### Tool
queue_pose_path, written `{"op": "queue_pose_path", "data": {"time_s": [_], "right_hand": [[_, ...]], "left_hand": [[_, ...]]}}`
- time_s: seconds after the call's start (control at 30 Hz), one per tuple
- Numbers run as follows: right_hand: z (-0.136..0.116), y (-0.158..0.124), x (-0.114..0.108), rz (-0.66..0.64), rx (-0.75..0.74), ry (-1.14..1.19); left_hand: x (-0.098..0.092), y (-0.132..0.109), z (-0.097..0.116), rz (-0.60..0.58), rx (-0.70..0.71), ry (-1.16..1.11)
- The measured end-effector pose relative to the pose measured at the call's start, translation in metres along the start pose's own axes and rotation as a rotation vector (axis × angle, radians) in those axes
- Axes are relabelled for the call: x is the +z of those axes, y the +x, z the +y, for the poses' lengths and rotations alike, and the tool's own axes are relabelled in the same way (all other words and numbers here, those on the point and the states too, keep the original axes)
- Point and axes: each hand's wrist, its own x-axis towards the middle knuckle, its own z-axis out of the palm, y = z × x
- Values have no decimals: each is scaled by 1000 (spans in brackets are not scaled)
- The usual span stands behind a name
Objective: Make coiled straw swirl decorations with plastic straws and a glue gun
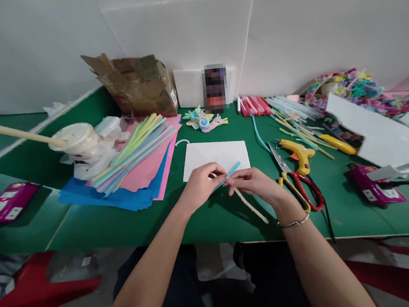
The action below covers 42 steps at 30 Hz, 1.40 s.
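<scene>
Fingertips pinched, my left hand (204, 182) holds a light blue pipe cleaner (234, 168) that slants between both hands. My right hand (257, 183) is closed at the same crossing point, on a cream pipe cleaner (251, 208) whose long end hangs down toward the table's front edge. The exact join is partly hidden by the fingers. Just beyond my hands a white board (213, 153) lies flat on the green table (132, 228). To the right of my right hand lie scissors with red handles (307, 189) and a yellow-handled cutting tool (281, 163).
A yellow glue gun (300, 154) lies right of the scissors. Pastel pipe cleaners (135, 153) rest on pink and blue sheets (122, 200) at left. Behind stand a torn cardboard box (144, 89), a small pastel craft piece (204, 120) and pink pipe cleaner bundles (254, 105). Purple power strips (374, 188) flank the area.
</scene>
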Motion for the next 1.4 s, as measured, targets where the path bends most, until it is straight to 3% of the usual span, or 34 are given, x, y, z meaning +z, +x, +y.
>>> {"op": "queue_pose_path", "data": {"time_s": [0.13, 0.27, 0.5, 0.77, 0.93, 1.1, 1.3, 1.4], "right_hand": [[2, 0, -3, 29, -29, -80], [2, 1, 0, -44, -18, -42], [7, 3, 2, -13, 31, -7], [8, 5, 10, 242, -188, -568], [13, 4, 14, 276, -353, -855], [11, 3, 14, 288, -655, -1272], [6, 0, 15, 313, -864, -1339], [7, 0, 14, 335, -862, -1239]], "left_hand": [[-2, 0, -7, 107, 54, 19], [-2, -7, -16, 230, 57, -14], [-5, -10, -17, 196, 34, 22], [-6, -10, -22, 151, -146, 76], [-7, -10, -26, 98, -275, 37], [-12, -9, -23, 43, -464, -101], [-13, -6, -26, -37, -739, -574], [-12, -6, -28, -61, -733, -703]]}}
